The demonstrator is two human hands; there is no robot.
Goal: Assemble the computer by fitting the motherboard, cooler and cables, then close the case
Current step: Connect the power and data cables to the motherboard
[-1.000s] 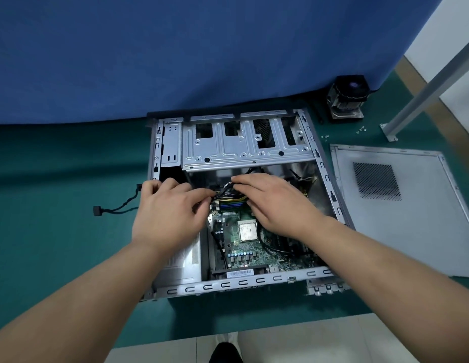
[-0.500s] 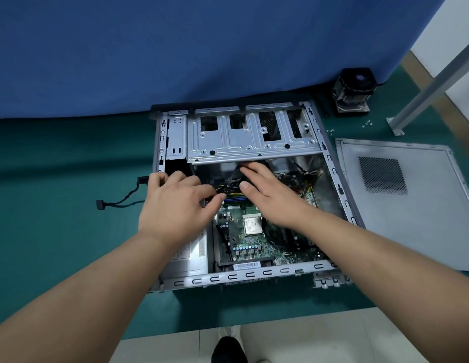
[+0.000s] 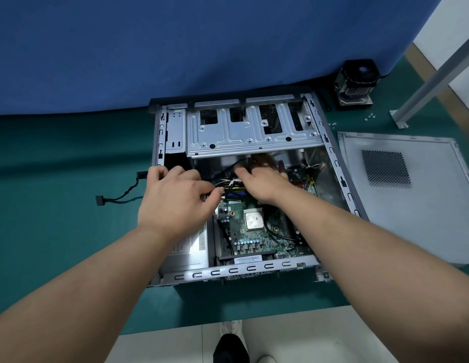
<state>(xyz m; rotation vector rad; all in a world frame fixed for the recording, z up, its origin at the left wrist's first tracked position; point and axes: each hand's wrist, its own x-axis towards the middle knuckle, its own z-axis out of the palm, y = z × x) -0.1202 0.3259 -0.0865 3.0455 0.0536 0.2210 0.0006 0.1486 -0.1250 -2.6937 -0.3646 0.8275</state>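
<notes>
Both hands work inside the open case on the green tabletop.

The tabletop point(image 3: 57, 244) carries the case point(image 3: 236, 273), lying on its side with its top open, and the loose side panel point(image 3: 411, 205) just to its right. The motherboard point(image 3: 257, 239) lies flat in the case, its bare CPU point(image 3: 254, 219) showing. The cooler point(image 3: 355, 83) stands apart at the far right, by the blue screen. The left hand point(image 3: 175, 203) pinches the cables point(image 3: 234, 188) at the board's far edge with thumb and forefinger. The right hand point(image 3: 262, 179) reaches under the drive cage point(image 3: 249, 134), fingers spread and fairly straight; whether it holds anything I cannot tell.
</notes>
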